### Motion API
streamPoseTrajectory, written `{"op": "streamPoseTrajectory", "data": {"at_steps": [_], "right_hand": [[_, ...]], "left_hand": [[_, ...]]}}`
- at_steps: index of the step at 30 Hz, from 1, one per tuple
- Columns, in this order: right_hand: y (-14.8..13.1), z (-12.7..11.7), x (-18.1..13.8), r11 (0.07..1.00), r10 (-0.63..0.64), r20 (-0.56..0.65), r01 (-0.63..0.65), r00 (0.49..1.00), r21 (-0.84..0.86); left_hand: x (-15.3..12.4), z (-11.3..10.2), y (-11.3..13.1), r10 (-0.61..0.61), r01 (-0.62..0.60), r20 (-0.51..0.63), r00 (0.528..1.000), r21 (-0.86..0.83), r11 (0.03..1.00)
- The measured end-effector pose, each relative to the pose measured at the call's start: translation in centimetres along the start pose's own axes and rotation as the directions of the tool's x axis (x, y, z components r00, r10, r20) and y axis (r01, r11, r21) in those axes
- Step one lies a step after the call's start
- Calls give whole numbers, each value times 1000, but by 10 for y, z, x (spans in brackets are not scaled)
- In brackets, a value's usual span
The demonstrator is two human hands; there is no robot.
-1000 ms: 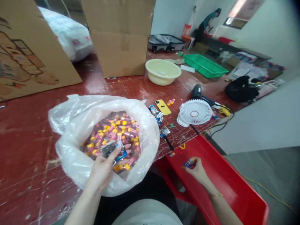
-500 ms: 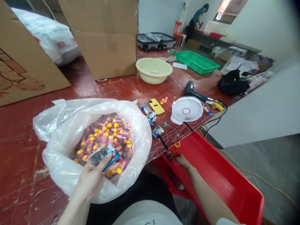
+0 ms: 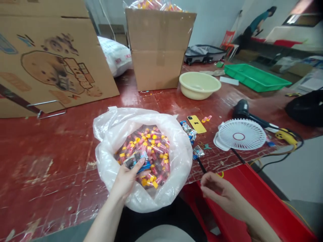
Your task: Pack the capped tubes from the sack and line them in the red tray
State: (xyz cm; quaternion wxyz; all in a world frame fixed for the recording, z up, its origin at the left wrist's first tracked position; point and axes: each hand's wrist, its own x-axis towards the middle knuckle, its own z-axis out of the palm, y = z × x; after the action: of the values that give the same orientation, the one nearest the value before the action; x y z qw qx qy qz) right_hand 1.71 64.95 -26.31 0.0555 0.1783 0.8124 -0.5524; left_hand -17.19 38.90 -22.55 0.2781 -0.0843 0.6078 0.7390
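A clear plastic bag (image 3: 111,134) sits open on the red table, full of small pink tubes with yellow caps (image 3: 151,148). My left hand (image 3: 126,179) rests at the bag's mouth, fingers closed on a small stack of blue and grey packets (image 3: 136,159). My right hand (image 3: 219,193) hovers over the red bin (image 3: 264,201) at the table's front edge, fingers loosely curled with nothing visible in them. Loose packets (image 3: 190,129) lie on the table right of the bag.
A yellow phone (image 3: 196,124), white fan (image 3: 241,135), black hair dryer (image 3: 243,109) and cables lie to the right. Cardboard boxes (image 3: 158,47) stand behind, with a cream basin (image 3: 199,85) and green tray (image 3: 254,77). A person bends over far back right.
The view has swung left. My right hand has lifted from the red bin's near corner toward the bag, and the small packet it held a second ago is gone. My left hand keeps its packets.
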Motion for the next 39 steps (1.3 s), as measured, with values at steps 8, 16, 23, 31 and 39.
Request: {"op": "streamPoseTrajectory", "data": {"at_steps": [8,16,23,31,39], "right_hand": [[-107,92,105,440,-270,184,291,945,-849],[-99,74,112,928,-288,77,298,955,-226],[-138,62,116,753,-647,-184,658,740,-2],[-144,68,127,818,-556,25,541,831,194],[-122,74,119,873,-385,205,283,900,398]], "left_hand": [[-3,1,-1,-29,29,-19,999,-21,999],[-1,-7,-4,-55,55,96,994,-1,998],[-1,-2,-7,6,-8,37,999,73,997],[-4,0,-7,42,-53,103,994,101,993],[-7,11,-7,-110,140,163,980,-181,974]]}}
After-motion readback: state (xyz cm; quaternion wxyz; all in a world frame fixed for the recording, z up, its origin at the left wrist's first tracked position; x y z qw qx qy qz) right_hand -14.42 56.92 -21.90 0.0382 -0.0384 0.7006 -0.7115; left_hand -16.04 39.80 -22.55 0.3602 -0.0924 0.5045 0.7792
